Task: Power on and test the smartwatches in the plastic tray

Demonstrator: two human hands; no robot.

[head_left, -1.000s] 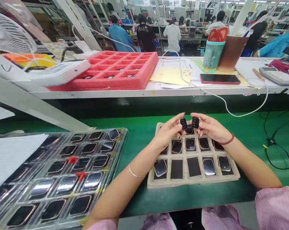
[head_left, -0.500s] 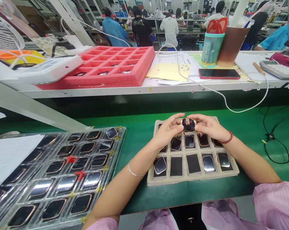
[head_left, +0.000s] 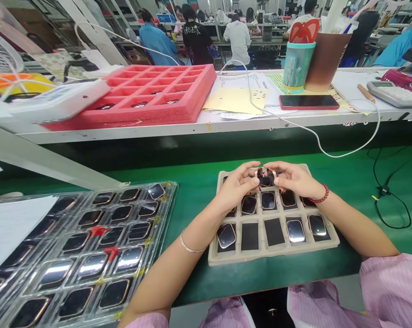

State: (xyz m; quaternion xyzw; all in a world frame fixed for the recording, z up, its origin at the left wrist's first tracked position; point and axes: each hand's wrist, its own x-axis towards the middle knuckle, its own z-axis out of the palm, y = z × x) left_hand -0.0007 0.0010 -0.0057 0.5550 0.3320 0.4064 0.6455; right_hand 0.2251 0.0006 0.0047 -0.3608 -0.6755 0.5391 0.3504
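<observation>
Above the far row of a cream foam tray (head_left: 215, 257), my left hand (head_left: 240, 182) pinches a dark, gold-rimmed watch face (head_left: 259, 175) on edge. Close beside it, a second such watch face (head_left: 270, 176) is gripped between the thumb and fingers of my right hand (head_left: 292, 178). The two glossy pieces stand nearly upright, apart at the near side; whether they touch cannot be made out. Below my hands, the tray's pockets hold several similar faces, such as one (head_left: 268, 200) in the middle row. Two front pockets show only black lining (head_left: 250, 237).
Left of my arm lies a clear plastic tray (head_left: 171, 205) with several watch faces, partly under white paper (head_left: 16, 228). A shelf ahead carries a red foam tray (head_left: 195, 107), a phone (head_left: 308, 102), cups and a calculator (head_left: 393, 94). A black cable (head_left: 385, 191) lies at right.
The view has shifted slightly, so everything sits a little further left. My hands keep the same hold on both watch faces, with hardly any movement.
</observation>
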